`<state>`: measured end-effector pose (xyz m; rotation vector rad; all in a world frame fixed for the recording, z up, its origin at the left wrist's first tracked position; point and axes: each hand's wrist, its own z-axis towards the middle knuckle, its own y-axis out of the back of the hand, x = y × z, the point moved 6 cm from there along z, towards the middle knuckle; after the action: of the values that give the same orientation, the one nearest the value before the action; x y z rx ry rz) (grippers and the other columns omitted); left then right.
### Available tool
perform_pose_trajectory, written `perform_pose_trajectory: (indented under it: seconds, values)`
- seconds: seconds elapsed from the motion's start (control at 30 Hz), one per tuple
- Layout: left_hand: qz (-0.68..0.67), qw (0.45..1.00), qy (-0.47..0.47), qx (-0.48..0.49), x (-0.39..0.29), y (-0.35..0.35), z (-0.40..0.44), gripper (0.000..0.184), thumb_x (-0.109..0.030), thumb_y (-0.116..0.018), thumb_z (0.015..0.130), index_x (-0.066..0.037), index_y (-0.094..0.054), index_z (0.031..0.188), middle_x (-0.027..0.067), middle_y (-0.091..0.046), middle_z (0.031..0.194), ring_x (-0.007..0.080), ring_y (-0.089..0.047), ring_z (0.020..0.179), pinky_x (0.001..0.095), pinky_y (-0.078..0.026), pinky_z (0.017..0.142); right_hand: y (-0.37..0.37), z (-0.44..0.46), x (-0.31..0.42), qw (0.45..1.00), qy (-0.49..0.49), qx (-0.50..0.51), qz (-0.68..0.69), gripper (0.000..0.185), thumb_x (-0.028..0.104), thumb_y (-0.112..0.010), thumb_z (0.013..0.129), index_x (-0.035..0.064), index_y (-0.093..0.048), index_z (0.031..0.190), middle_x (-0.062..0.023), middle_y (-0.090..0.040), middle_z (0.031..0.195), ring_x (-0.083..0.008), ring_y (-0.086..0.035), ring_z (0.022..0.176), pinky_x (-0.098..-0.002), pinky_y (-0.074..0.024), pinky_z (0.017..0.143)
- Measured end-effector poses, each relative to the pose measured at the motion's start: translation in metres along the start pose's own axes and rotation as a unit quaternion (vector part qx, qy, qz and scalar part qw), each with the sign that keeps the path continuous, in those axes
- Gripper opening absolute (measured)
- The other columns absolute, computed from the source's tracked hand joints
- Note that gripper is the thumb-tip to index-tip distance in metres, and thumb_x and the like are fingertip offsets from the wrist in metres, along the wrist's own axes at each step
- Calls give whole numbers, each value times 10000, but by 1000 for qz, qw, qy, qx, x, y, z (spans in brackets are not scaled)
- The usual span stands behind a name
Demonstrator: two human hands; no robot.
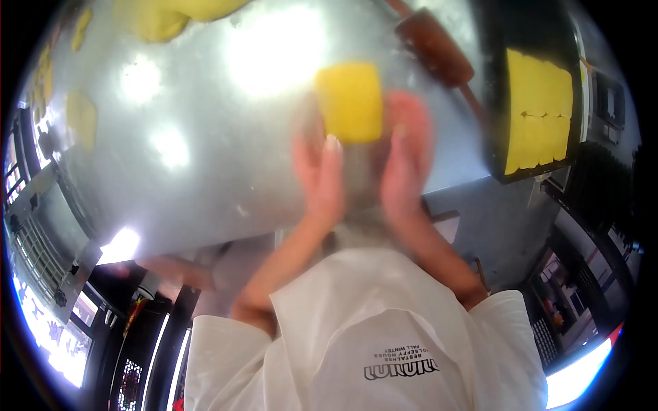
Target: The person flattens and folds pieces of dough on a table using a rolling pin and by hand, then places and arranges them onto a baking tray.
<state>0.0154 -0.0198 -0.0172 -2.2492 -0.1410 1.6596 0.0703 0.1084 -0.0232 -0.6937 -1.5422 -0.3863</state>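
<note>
We had both bare hands over the metal table (205, 205), nearer to our body than the brown roller (435, 48) and to the left of it. The yellow piece (351, 103) was between our hands, also left of the roller and a little nearer to us. It had a roughly rectangular outline with softly rounded corners.

Our left hand (319, 168) was open and lightly cupped, farther left of the roller than the piece was. Its thumb reached the piece's near left corner, while its fingers blurred along the left side. Our right hand (409, 151) was open too, on the roller's side of the piece, with its palm turned inward and its thumb toward us. The blur did not let us tell whether this hand touched the piece or stood just beside it.

The roller lay at a slant, its near handle pointing toward a black tray (495, 133) on its right. Yellow sheets (538, 113) lay in that tray, with uneven seams between them. Well to the left of the roller, at the far side of the table, we had a larger yellow mass (164, 15), and beyond that, farther left and nearer to us, a flat yellow scrap (82, 120).
</note>
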Motion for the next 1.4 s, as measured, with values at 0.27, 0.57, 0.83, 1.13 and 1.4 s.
perform_pose_trajectory:
  seconds: [0.27,0.57,0.83,1.13,1.4]
  values:
    - [546,801,-235,67,-2,-12,50,782,-249,-675,993,66,-282,1592,304,-304,1639,483,-278,1529,553,-210,1268,75,100,68,879,139,19,-455,585,200,-818,897,31,-569,1398,-164,-598,1369,-325,-579,1271,-398,-476,1073]
    - [625,733,-239,127,10,-35,61,831,-395,-702,956,64,-357,1556,272,-404,1586,468,-350,1472,572,-255,1223,89,130,44,830,-1,21,-557,789,523,-820,845,145,-514,1467,-159,-750,1151,-368,-727,1041,-434,-571,900]
    - [551,772,-317,17,-61,60,70,237,-149,-573,1031,-3,-667,1191,223,-680,1153,419,-628,1090,453,-498,915,31,96,69,770,124,360,-513,739,587,-783,842,214,-546,1435,-160,-770,1040,-400,-732,940,-467,-570,810]
    - [717,660,-217,61,-60,29,106,428,-273,-514,1056,-67,-631,699,160,-614,709,409,-589,723,534,-467,691,-6,147,30,795,142,256,-532,670,646,-699,890,150,-613,1333,-137,-747,861,-357,-724,789,-431,-544,689]
    - [685,667,-294,8,-28,60,64,420,-245,-538,1052,-88,-593,666,135,-632,678,376,-599,630,491,-464,593,12,93,37,768,214,272,-539,740,639,-728,861,180,-590,1424,-119,-746,820,-357,-720,744,-460,-535,655]
